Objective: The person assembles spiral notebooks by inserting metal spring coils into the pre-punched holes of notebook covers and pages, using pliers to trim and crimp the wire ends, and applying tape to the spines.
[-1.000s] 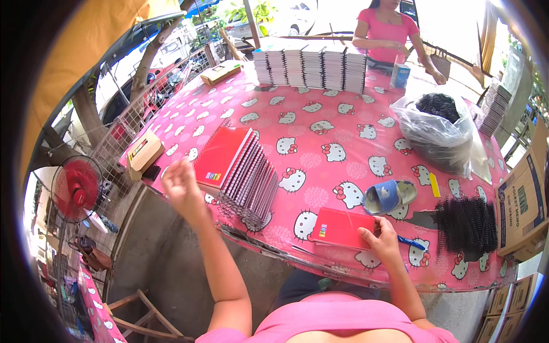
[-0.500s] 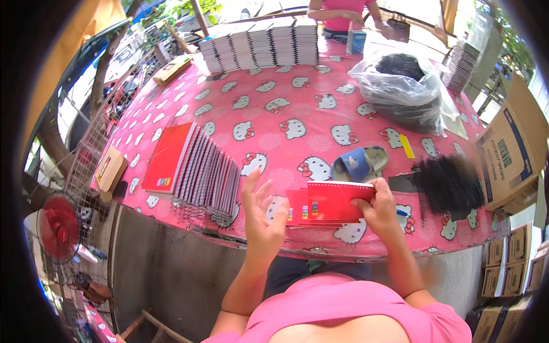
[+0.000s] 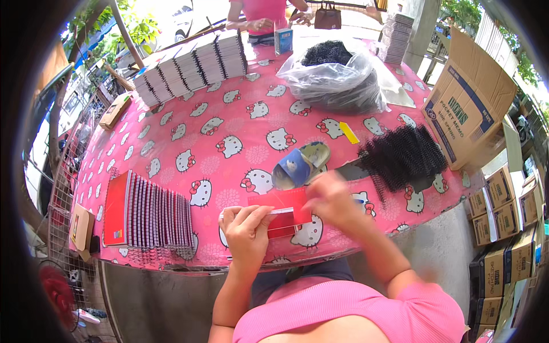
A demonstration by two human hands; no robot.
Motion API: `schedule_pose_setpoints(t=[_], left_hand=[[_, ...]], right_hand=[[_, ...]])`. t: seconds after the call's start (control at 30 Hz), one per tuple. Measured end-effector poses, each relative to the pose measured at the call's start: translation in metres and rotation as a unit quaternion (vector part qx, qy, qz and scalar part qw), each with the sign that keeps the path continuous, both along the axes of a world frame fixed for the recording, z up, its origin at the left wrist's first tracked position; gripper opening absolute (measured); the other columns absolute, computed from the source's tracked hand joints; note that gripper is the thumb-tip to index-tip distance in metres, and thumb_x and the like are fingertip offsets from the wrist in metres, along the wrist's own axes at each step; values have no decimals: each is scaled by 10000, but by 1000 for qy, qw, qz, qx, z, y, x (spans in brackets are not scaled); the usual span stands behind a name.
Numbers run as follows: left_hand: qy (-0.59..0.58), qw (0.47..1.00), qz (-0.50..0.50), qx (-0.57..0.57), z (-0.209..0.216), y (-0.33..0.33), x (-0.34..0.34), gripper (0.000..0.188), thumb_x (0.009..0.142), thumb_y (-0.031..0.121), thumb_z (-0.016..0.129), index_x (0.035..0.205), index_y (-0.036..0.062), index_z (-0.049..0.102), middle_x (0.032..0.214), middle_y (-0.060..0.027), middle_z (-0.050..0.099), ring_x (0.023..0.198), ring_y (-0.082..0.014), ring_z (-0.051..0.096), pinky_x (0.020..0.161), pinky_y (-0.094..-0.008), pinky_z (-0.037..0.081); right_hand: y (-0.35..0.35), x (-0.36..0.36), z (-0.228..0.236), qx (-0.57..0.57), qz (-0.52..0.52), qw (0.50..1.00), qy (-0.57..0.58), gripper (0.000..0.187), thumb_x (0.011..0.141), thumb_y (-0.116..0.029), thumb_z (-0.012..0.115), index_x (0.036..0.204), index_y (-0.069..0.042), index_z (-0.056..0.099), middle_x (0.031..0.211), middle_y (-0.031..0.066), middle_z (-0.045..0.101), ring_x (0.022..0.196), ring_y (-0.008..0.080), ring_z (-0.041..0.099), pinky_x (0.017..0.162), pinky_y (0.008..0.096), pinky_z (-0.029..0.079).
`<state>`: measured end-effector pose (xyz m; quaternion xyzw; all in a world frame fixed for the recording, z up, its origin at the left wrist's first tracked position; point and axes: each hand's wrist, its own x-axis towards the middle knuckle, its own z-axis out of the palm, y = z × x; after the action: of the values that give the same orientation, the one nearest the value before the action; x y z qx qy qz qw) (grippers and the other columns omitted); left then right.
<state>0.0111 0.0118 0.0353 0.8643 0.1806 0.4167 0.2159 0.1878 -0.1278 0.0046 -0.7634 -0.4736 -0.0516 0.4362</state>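
Low over the near edge of the table, my left hand (image 3: 247, 230) is closed on a small red notebook (image 3: 281, 222), tilted so that its pale page edge shows. Behind it, more red covers (image 3: 279, 198) lie on the pink tablecloth. My right hand (image 3: 334, 197) is lifted to the right of the notebook, smeared by motion; whether its fingers hold anything cannot be made out. Just beyond the covers sits a blue slipper (image 3: 293, 167). A heap of black spiral binding coils (image 3: 403, 155) lies to the right of my right hand.
At left stands a row of red spiral notebooks (image 3: 150, 211). White notebook stacks (image 3: 191, 66) and a clear bag of black coils (image 3: 337, 77) stand farther back. An open carton (image 3: 466, 108) is at right. A person in pink (image 3: 266, 11) is across the table.
My view has turned right, shifting the scene left. My left hand, open before, now grips the notebook. My right hand has let go of the notebook and moved off it.
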Motion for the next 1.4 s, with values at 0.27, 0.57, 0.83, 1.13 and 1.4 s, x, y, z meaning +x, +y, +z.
schedule_pose_setpoints(t=[0.27,0.57,0.83,1.13,1.4], left_hand=[[21,998,-52,-16,10,4,5,220,701,148,788,910,96,746,840,-16,691,806,-186,539,766,-322,408],[19,999,-34,-27,11,2,3,219,681,211,812,853,94,744,834,-26,683,875,-202,537,802,-343,403],[14,999,-38,-27,8,1,4,225,674,205,815,855,91,745,815,-26,671,876,-206,534,796,-341,406],[22,999,-33,-31,-1,1,3,206,697,218,777,886,156,722,858,18,649,876,-196,517,849,-372,331],[15,999,-29,7,2,5,0,291,644,150,822,922,119,742,845,2,680,780,-173,524,749,-321,403]], right_hand=[[-75,125,-29,-259,-289,919,-74,189,799,-163,681,919,-31,621,933,170,635,861,350,642,757,433,517],[-14,-28,46,34,112,989,95,283,760,-9,721,1038,-56,707,902,95,626,782,190,627,669,297,505],[-5,-13,59,-9,184,975,126,147,778,-11,687,920,-45,705,851,87,623,709,190,614,636,301,485],[4,-28,56,-36,151,987,-49,134,838,-126,652,934,-66,580,777,82,539,686,289,605,530,391,470],[16,-3,56,-135,139,979,-59,172,840,-141,661,986,-61,615,928,101,646,902,293,636,729,390,519]])
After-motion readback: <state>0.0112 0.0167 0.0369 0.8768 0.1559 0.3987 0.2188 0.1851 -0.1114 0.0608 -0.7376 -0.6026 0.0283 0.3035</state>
